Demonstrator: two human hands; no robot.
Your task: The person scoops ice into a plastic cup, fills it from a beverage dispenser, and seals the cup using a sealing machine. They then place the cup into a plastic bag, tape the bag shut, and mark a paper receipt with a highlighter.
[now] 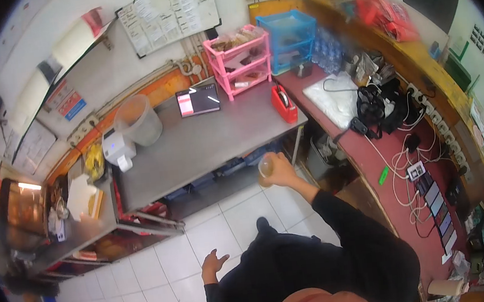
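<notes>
My right hand is wrapped round a clear cup with something yellowish-brown in it, held in front of me near the front edge of the steel table. Lower and to the left, my left hand hangs over the white tiled floor, holding nothing, its thumb and fingers apart. The red tape dispenser stands on the steel table beyond my right hand.
A pink rack, a tablet, a clear bucket and a white printer stand on the steel table. On the right, a dark red counter holds cables, several phones and a black bag.
</notes>
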